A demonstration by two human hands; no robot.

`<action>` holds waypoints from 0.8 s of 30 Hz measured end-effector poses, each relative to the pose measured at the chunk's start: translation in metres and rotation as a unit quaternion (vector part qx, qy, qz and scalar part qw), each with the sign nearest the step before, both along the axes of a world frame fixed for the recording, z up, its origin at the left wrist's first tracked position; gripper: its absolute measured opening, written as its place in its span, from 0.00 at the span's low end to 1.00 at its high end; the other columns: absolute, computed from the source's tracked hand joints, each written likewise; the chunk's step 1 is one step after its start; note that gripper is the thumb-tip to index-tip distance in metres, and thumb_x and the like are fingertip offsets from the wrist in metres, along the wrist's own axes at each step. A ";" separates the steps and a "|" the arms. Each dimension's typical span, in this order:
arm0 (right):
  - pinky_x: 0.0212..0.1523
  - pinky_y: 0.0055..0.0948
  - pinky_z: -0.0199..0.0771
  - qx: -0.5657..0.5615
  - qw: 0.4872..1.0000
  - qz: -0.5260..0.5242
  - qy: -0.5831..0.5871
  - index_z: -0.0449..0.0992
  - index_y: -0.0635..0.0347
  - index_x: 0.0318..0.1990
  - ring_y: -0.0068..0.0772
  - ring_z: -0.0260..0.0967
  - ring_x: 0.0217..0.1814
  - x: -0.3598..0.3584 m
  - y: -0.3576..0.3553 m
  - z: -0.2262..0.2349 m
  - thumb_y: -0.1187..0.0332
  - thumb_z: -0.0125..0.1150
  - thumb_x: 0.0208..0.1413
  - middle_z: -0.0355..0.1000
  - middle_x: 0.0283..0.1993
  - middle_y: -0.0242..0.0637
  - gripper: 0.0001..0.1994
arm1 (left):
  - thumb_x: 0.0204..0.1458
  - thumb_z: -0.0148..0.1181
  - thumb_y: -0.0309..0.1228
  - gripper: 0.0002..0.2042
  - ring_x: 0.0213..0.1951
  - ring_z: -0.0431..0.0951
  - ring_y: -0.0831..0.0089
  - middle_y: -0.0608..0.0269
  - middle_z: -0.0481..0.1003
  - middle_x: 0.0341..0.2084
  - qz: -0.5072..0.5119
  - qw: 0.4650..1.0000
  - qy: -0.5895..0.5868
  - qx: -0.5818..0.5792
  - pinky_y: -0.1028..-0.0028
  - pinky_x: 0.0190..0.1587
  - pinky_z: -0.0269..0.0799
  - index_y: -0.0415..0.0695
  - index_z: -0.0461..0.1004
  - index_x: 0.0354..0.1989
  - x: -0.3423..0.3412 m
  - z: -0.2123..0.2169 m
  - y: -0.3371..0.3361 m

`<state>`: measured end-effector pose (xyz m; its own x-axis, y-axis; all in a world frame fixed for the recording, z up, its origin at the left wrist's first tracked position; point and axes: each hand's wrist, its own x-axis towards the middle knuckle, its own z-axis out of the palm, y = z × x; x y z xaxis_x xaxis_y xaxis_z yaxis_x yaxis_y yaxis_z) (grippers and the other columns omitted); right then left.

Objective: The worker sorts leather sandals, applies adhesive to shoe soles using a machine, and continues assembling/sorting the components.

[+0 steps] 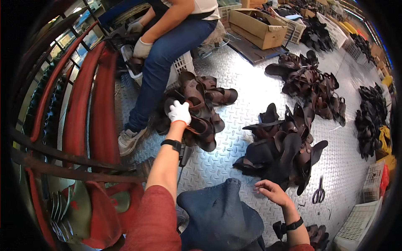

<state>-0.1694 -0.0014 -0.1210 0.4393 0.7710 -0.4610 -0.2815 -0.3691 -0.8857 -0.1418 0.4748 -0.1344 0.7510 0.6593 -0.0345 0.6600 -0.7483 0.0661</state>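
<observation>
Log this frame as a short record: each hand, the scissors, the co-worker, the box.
Left hand: gloved in white, over brown sandals; grip unclear
Right hand: bare, apparently empty, near dark sandals
Scissors: on the metal floor, near the dark sandals
Co-worker: seated beside the brown sandals
Cardboard box: open-topped, in the background

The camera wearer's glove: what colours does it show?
White glove with an orange cuff edge; clearest in the head view.
</observation>
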 end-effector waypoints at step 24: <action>0.49 0.24 0.69 0.002 0.997 -0.063 -0.036 0.70 0.64 0.51 0.23 0.70 0.46 0.024 -0.046 0.056 0.74 0.53 0.59 0.74 0.45 0.35 0.13 | 0.49 0.57 0.43 0.26 0.52 0.68 0.51 0.52 0.65 0.51 -0.247 0.968 -0.042 -0.016 0.54 0.50 0.68 0.49 0.64 0.57 0.003 0.060 -0.059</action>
